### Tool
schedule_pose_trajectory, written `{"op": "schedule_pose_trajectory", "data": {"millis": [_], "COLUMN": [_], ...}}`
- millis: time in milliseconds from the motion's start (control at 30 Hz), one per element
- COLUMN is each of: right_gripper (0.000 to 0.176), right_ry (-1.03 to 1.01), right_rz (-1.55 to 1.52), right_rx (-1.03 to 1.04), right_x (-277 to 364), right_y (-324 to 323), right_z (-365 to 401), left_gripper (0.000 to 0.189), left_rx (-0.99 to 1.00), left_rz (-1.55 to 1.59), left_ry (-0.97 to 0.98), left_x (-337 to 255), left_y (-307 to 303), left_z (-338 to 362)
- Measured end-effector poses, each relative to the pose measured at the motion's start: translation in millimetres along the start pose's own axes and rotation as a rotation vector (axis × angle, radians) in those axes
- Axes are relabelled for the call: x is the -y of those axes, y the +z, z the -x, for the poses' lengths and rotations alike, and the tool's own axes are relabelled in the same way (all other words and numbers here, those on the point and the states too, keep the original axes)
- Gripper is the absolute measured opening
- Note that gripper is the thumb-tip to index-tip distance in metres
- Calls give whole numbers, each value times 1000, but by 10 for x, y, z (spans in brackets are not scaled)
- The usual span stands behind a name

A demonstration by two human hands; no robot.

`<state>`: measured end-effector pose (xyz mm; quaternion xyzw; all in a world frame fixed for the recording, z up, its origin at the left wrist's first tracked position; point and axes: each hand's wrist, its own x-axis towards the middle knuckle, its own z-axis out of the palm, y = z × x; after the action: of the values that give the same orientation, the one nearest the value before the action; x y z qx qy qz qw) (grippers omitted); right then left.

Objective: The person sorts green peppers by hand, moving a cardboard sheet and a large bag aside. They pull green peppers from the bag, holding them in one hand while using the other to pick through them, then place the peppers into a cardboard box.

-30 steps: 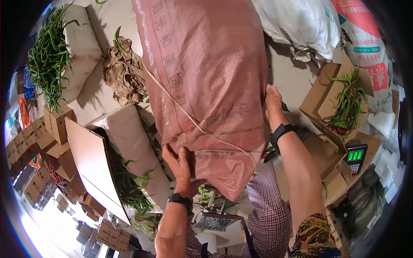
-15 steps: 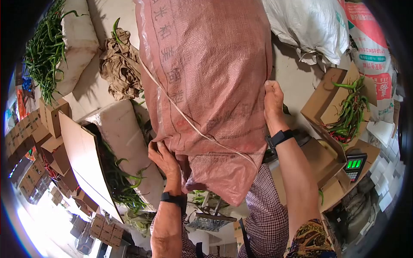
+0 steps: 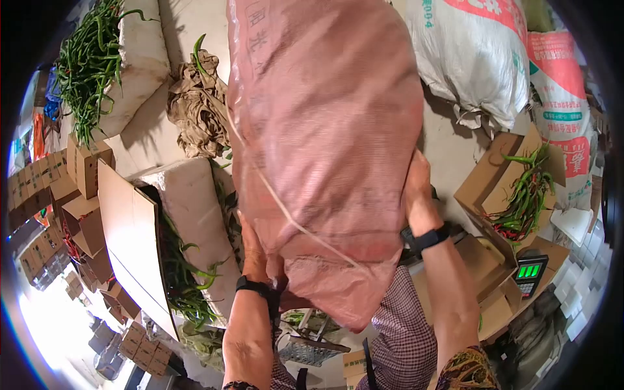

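A large, full pink woven sack [image 3: 325, 130] fills the middle of the view, its narrower end toward my body and a pale string lying slantwise across it. My left hand [image 3: 252, 250] is at the sack's lower left edge, its fingertips hidden by the sack. On the right edge, my right hand [image 3: 419, 188] presses against the side, with its fingers partly tucked behind the sack. Both wrists wear black bands. Below the sack, checked trousers [image 3: 406, 325] show.
Green peppers [image 3: 88, 65] lie on a white foam box [image 3: 144, 65] at upper left; more peppers [image 3: 188, 279] sit lower left. A brown crumpled cloth [image 3: 198, 107], white sacks [image 3: 474, 58], an open carton [image 3: 484, 188] and a lit scale display [image 3: 529, 272] surround the sack.
The sack looks raised and blurred by motion, its lower end nearer my body. My left hand has slid further behind its edge. The surroundings have shifted slightly in view.
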<state>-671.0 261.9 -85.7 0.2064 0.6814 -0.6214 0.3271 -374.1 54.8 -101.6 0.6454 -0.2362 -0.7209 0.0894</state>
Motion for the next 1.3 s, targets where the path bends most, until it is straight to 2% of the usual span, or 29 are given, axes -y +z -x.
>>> {"op": "schedule_pose_trajectory", "data": {"millis": [33, 100, 167, 233, 300, 400, 433, 500, 567, 600, 633, 667, 700, 733, 767, 833, 900, 967, 1000, 1067, 1100, 1167, 1200, 1233, 1300], "right_gripper": [41, 36, 35, 40, 40, 41, 40, 39, 39, 35, 28, 20, 16, 18, 25, 28, 31, 34, 36, 37, 38, 38, 38, 38, 38], "right_ry": [46, -22, -284, -345, -447, -322, -344, -362, -482, -741, -682, -909, -899, -526, -568, -439, -362, -363, -237, 65, 243, 380, 466, 545, 578], "right_rz": [-67, -30, -104, 181, 253, 158, 131, 503, 491, 612, 702, 718, 811, 612, 699, 680, 410, 496, 385, 143, 13, -189, -265, -343, -419], "right_rx": [106, 75, 76, 220, 284, 149, 33, -160, -33, -102, -39, -91, -67, 72, 66, 1, -60, -73, -18, 87, 139, 144, 137, 140, 145], "right_x": [279, 475, 639, 942, 1088, 1006, 808, 472, 233, 246, 414, 375, 535, 647, 623, 575, 519, 484, 459, 520, 585, 598, 548, 475, 394], "right_y": [197, 454, 801, 814, 845, 635, 558, 449, 448, 631, 754, 910, 1083, 1171, 1188, 997, 647, 177, -13, -267, -350, -498, -594, -676, -751], "right_z": [283, 633, 878, 1139, 1219, 1210, 1149, 1166, 1242, 1274, 1400, 1292, 1319, 1341, 1204, 1102, 1266, 1730, 2110, 2996, 3455, 4289, 4632, 4887, 5222], "left_gripper": [64, 63, 63, 62, 62, 61, 60, 60, 59, 59, 59, 58, 58, 58, 57, 57, 56, 42, 42, 42, 42, 36, 33, 33, 32], "left_rx": [19, 50, 60, 60, 50, 39, 31, 30, 33, 35, 39, 42, 48, 55, 58, 76, 119, -102, -66, -136, -98, 194, 367, 403, 730], "left_rz": [23, 38, 52, 62, 70, 97, 107, 114, 113, 118, 116, 114, 108, 96, 82, 59, 59, -288, -316, -619, -643, -891, -1006, -1021, -1148], "left_ry": [-30, -71, -81, -89, -97, -103, -115, -124, -139, -141, -141, -141, -136, -129, -129, -107, -88, 60, 39, 228, 221, 404, 388, 394, 399], "left_x": [1, 1, -15, 38, 127, 258, 287, 345, 371, 379, 385, 384, 355, 372, 354, 330, 356, -161, -229, -408, -480, -620, -668, -641, -547], "left_y": [-55, -171, -272, -336, -383, -431, -433, -478, -512, -527, -542, -563, -565, -609, -628, -803, -1235, -729, -664, -613, -426, 66, 181, 242, 268], "left_z": [-38, -64, -49, -15, 15, -9, -8, -62, -149, -203, -281, -357, -426, -514, -551, -723, -933, -185, -16, 265, 536, 1341, 1624, 1854, 2254]}}
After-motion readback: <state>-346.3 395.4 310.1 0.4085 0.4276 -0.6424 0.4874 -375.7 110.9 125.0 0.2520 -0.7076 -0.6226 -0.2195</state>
